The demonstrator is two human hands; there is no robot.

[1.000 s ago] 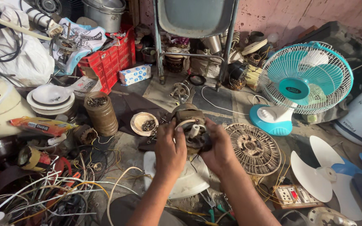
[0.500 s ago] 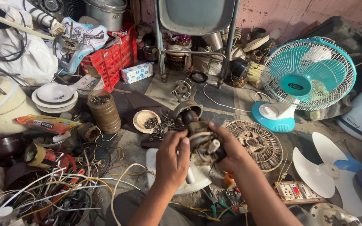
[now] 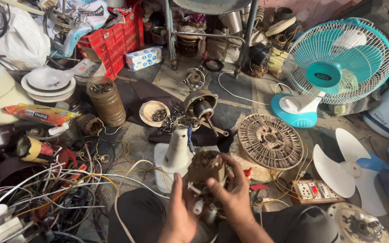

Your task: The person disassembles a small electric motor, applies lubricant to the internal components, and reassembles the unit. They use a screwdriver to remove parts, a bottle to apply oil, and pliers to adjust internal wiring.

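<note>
My left hand (image 3: 178, 211) and my right hand (image 3: 230, 191) both hold a dirty brown fan motor (image 3: 205, 167) close to my lap. The left palm supports it from the left, and the right fingers wrap its right side. Just beyond the motor stands a white fan stand (image 3: 176, 150) with a blue wire. Behind that, a metal motor housing with a shaft (image 3: 200, 108) lies on a dark cloth among loose screws.
A teal table fan (image 3: 334, 67) stands at the right, a dusty round fan grille (image 3: 270, 141) beside me, white and blue fan blades (image 3: 356, 173) and a white socket strip (image 3: 312, 191) further right. Tangled wires (image 3: 50, 189), a brown jar (image 3: 106, 102) and a red crate (image 3: 111, 42) fill the left.
Both hands have pulled the motor from above the dark cloth down toward my lap. The metal housing and white stand now show uncovered.
</note>
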